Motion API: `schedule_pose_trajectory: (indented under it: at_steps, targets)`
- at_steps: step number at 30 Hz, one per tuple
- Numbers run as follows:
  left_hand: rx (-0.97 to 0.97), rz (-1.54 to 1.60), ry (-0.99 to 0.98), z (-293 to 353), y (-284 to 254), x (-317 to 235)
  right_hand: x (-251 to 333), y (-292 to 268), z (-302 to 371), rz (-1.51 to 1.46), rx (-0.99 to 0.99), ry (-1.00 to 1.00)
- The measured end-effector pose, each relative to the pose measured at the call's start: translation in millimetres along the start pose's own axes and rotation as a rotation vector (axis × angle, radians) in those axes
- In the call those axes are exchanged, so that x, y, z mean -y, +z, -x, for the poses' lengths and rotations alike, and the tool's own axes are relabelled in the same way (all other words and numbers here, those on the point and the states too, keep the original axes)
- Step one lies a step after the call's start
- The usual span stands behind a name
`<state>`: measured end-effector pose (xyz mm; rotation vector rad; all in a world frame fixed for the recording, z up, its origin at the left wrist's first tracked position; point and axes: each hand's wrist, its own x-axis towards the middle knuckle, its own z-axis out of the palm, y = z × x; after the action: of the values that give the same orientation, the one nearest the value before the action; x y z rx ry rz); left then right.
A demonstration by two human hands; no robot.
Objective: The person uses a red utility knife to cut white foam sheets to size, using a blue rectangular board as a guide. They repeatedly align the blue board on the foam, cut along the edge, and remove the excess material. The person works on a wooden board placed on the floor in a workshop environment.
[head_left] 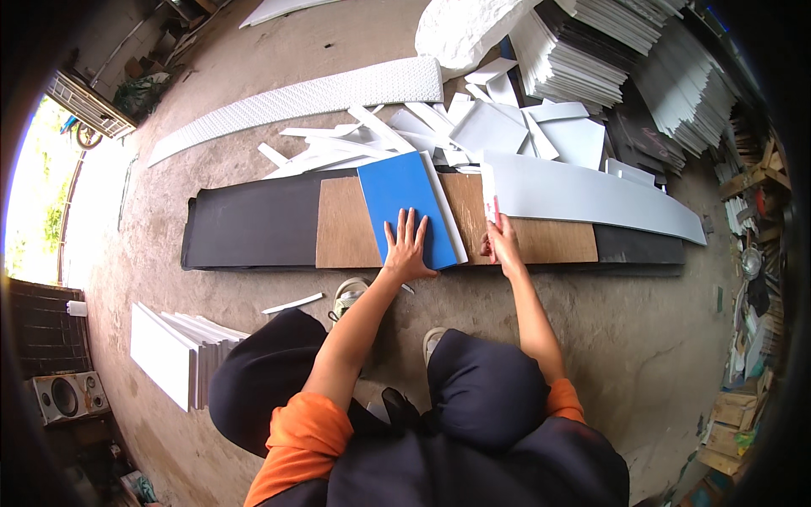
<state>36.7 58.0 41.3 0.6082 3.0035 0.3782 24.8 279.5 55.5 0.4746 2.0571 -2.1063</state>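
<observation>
My left hand (pixel 407 252) lies flat with its fingers spread on a blue rectangular board (pixel 397 182). Under the blue board, a white foam sheet (pixel 448 221) shows along its right edge. Both rest at a slant across a brown plywood board (pixel 557 239). In my right hand (pixel 504 245), the fingers are closed round a slim red utility knife (pixel 497 207), upright beside the left end of a long white sheet (pixel 583 193). The knife's blade is too small to make out.
Black sheets (pixel 253 221) lie under the plywood. Beyond them are white offcuts (pixel 494 127), a long textured white strip (pixel 312 97) and stacked white sheets (pixel 566 63). White panels (pixel 165 351) stand at my left, and a speaker (pixel 72 395) sits at the far left.
</observation>
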Motion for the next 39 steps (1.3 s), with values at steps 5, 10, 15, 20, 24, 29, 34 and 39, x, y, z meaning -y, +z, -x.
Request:
schedule_pose_trajectory:
  at_steps: [5,10,15,20,24,29,34,39]
  targets:
    - [-0.113,0.187,-0.078,-5.2,1.2,-0.7,5.9,23.9,10.9,-0.112,0.058,0.146]
    - [-0.425,0.545,-0.460,-31.9,-8.4,3.8,9.5,36.2,4.2,0.062,-0.055,0.211]
    - [-0.415,1.150,-0.372,-76.4,-30.8,-4.8,11.2,53.3,6.6,0.115,-0.024,0.166]
    - [-0.264,1.484,-0.561,-93.9,-23.6,1.8,8.3,57.2,9.0,0.167,0.041,0.097]
    - [-0.183,1.526,-0.550,-96.8,-25.4,2.2,2.1,49.4,9.7,0.071,0.158,0.043]
    - [-0.104,1.684,-0.584,-93.3,-30.6,-3.6,13.2,49.1,15.4,-0.130,0.308,-0.034]
    - [-0.085,1.811,-0.568,-83.0,-33.4,-7.2,20.8,48.1,23.2,-0.181,0.417,-0.024]
    - [-0.203,1.666,-0.507,-73.5,-32.8,-8.6,26.6,44.5,19.9,-0.157,0.446,-0.007]
